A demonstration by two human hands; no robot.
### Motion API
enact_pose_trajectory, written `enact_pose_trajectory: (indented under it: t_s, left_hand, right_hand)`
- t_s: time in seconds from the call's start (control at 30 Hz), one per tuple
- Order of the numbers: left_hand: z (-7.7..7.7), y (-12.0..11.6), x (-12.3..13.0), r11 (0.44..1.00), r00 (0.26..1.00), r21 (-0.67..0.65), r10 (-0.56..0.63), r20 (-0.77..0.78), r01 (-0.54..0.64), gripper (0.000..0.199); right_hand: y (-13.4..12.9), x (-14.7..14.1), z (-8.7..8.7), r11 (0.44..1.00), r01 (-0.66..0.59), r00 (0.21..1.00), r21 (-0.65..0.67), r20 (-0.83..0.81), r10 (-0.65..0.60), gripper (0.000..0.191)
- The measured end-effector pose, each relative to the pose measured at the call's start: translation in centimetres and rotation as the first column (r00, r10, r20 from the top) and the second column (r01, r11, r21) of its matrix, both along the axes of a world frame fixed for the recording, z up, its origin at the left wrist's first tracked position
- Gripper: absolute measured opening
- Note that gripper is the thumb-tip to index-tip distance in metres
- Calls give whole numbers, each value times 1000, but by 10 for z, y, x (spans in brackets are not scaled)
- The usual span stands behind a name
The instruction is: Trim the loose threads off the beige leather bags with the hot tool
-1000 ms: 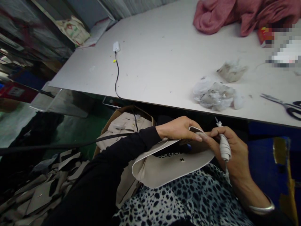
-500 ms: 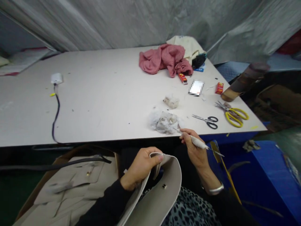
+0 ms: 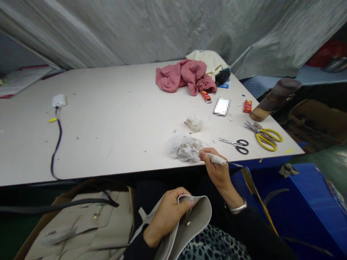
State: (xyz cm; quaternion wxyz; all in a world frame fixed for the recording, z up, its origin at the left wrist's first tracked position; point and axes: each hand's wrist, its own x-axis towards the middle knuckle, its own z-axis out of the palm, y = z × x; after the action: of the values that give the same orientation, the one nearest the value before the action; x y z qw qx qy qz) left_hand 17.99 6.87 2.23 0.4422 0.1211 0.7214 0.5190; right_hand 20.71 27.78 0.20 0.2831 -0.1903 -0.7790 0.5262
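Low over my lap, my left hand (image 3: 172,213) grips the edge of a beige bag piece (image 3: 199,216), its thumb on the rim. A small metal snap shows on the piece's inner face. My right hand (image 3: 217,171) holds a thin metal tool with a white-wrapped handle (image 3: 217,159), pinched between thumb and fingers. The tool's fine tip reaches over a whitish, dirty lump on crumpled plastic (image 3: 187,147) at the table's front edge; I cannot tell whether it touches. A second, smaller wrapped lump (image 3: 193,124) lies just behind.
On the white table (image 3: 114,119) lie black-handled scissors (image 3: 235,144), yellow-handled snips (image 3: 267,138), a phone (image 3: 221,107), small red boxes (image 3: 247,106), a pink cloth (image 3: 184,76) and a tilted brown bottle (image 3: 276,99). A box of beige bags (image 3: 105,216) sits lower left, a blue bin (image 3: 298,195) lower right.
My right hand has moved left with the tool, bringing its tip over the lump on the plastic. My left hand still holds the bag piece, now lower in view. The view has shifted slightly.
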Motion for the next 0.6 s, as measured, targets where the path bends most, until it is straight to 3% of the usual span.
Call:
enact_pose_trajectory:
  t_s: [0.23, 0.43, 0.6]
  left_hand:
    - [-1, -3, 2, 1000, 1000, -2, 19, -12, -19, 12]
    - [-1, -5, 3, 998, 998, 2, 56, 8, -56, 14]
    - [0, -7, 5, 996, 996, -16, 90, -27, -90, 18]
  right_hand:
    - [0, -5, 11, 983, -63, 998, 174, 25, 60, 29]
    - [-1, -18, 16, 888, -131, 991, 441, 79, 107, 28]
    - [-4, -30, 13, 880, -101, 995, 463, 37, 94, 26]
